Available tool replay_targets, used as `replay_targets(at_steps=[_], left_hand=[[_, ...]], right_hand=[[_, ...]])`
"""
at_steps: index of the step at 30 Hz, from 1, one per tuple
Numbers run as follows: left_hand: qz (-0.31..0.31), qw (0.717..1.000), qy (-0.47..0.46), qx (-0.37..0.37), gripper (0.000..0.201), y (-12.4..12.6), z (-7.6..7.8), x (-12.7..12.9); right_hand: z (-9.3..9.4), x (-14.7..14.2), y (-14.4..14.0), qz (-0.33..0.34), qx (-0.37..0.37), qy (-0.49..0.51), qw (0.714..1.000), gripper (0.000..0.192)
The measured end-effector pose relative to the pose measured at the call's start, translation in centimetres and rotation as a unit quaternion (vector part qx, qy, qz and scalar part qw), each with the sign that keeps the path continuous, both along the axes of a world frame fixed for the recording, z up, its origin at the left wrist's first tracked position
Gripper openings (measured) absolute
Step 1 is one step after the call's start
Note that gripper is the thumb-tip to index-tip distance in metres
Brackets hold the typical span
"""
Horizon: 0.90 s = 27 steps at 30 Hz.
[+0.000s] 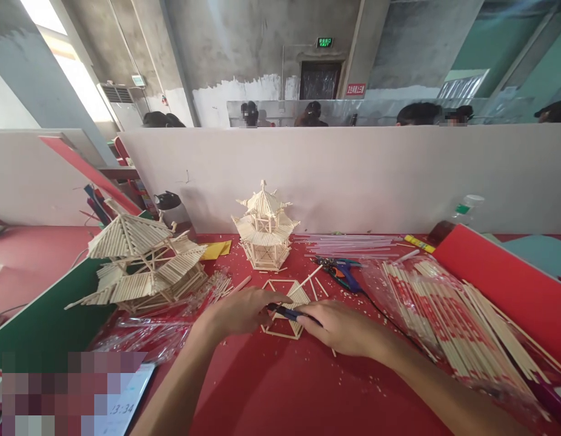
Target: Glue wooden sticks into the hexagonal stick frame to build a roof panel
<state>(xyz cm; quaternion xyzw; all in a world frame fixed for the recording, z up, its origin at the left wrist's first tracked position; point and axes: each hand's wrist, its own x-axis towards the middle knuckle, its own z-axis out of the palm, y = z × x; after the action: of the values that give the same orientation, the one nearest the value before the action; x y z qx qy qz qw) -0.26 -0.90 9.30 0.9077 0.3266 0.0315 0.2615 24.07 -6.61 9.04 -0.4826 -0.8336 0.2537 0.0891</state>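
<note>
My left hand [251, 310] is closed, its fingers pinched round a thin wooden stick [308, 278] that slants up to the right. My right hand [339, 327] grips a dark blue hand tool [287, 312], whose tip reaches the left fingertips; its exact kind is hard to make out. Under both hands, flat on the red tabletop [262, 387], lies a hexagonal stick frame [280, 334], partly covered with a row of sticks. My fingers hide part of it. A few loose sticks [321, 287] lie just beyond.
Behind stands a small stick pagoda [266, 233]; a larger pavilion model [139, 272] is at left. A glue gun [346, 274] with a cord, bundled sticks [448, 321] and glue sticks [348, 244] lie to the right and back. A white partition [375, 175] closes the far side.
</note>
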Motion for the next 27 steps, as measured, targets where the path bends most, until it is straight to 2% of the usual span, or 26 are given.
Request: replay_targets(at_steps=[6,13,20,24,27], left_hand=[[0.007,1.000,0.014,0.022,0.066,0.6,-0.2,-0.2],[0.009,0.998,0.027,0.058,0.061,0.8,0.0,-0.2],[0.027,0.999,0.007,0.030,0.061,0.8,0.4,-0.5],[0.055,0.998,-0.011,0.012,0.056,0.4,0.5,-1.7],[0.085,0.996,-0.003,0.026,0.054,0.2,0.2,-3.2]], right_hand=[[-0.3,-0.4,0.1,-0.023,0.006,-0.043,0.999,0.046],[-1.8,-0.8,0.3,-0.030,0.072,-0.125,0.989,0.055],[-2.2,-0.1,0.7,-0.039,0.100,-0.152,0.983,0.054],[-1.9,1.4,-0.2,-0.082,0.095,-0.161,0.979,0.056],[-2.4,2.6,-1.2,-0.165,0.078,-0.192,0.964,0.054]])
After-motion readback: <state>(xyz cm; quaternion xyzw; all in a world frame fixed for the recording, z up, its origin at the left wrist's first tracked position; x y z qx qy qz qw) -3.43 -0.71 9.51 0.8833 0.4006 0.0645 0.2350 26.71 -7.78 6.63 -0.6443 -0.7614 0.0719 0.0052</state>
